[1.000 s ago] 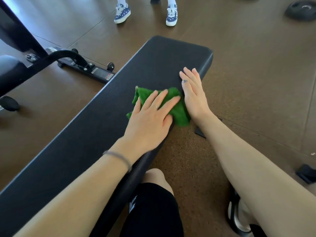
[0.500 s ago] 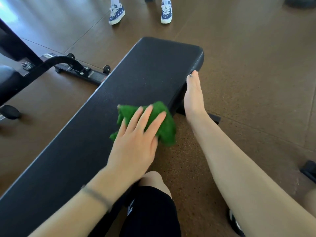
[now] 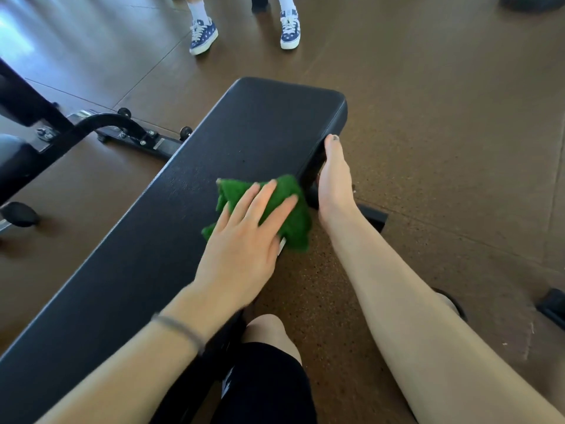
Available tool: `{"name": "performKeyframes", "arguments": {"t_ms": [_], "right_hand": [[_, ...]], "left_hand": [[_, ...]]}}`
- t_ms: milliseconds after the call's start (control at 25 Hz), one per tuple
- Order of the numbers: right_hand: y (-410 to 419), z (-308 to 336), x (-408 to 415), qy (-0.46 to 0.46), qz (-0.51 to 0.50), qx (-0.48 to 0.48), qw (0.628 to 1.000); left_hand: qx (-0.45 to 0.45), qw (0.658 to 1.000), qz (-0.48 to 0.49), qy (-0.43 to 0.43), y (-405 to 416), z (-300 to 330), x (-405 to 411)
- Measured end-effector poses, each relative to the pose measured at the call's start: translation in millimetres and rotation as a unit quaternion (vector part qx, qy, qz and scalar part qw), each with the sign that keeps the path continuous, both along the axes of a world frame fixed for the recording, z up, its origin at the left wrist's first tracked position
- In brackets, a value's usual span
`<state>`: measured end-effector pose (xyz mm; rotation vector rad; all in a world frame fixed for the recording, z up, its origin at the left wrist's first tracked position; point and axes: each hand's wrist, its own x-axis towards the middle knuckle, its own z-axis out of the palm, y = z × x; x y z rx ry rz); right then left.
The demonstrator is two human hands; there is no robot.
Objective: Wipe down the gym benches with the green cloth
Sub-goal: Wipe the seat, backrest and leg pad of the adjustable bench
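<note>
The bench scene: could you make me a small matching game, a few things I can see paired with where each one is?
Things:
1. green cloth
2. left hand
3. right hand
4. blue sneakers

Places:
A. against the side edge of the bench
B. on the floor beyond the bench's far end
C. flat on top of the cloth
D. on the bench top, overhanging its edge

Pairs: 1-D, 2-C, 3-A, 4-B
</note>
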<state>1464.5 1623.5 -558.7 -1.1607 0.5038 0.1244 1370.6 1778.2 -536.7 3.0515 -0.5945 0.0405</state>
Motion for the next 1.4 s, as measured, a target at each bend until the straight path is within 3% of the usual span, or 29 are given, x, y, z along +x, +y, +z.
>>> {"name": "performKeyframes", "arguments": {"t_ms": [160, 240, 400, 640, 880, 1120, 1320, 1400], "right_hand": [[-9.8, 3.0, 2.5, -0.002, 0.014, -0.016, 1.0], [-10.6, 5.7, 0.3, -0.009, 0.03, -0.053, 0.998], [11.4, 7.8, -11.6, -0.11, 0.095, -0.198, 0.969], [30.4, 7.8, -1.7, -0.083, 0.07, -0.259, 0.96], [51.4, 7.1, -4.8, -0.069, 0.03, -0.33, 0.941], [60.1, -0.4, -3.5, -0.069, -0.022, -0.374, 0.925], [59.8, -3.5, -1.7, -0.071, -0.033, -0.371, 0.925], [61.3, -4.1, -1.7, -0.067, -0.039, -0.375, 0.924]], "left_hand": [[-0.027, 0.999, 0.03, 0.028, -50.0, 4.5, 71.6], [-0.021, 1.0, 0.013, 0.016, -36.1, 4.8, 50.7], [-0.038, 0.999, -0.011, 0.013, 17.6, 5.1, -29.7], [-0.076, 0.992, 0.081, 0.064, -1.3, 11.4, 78.3], [-0.065, 0.996, 0.04, 0.045, 61.8, 11.3, -11.1], [-0.075, 0.985, 0.144, 0.049, 53.1, 6.6, 108.0], [-0.078, 0.994, 0.062, 0.04, 83.6, 6.9, -10.0], [-0.066, 0.996, 0.059, 0.033, 101.3, 3.3, 1.3]]}}
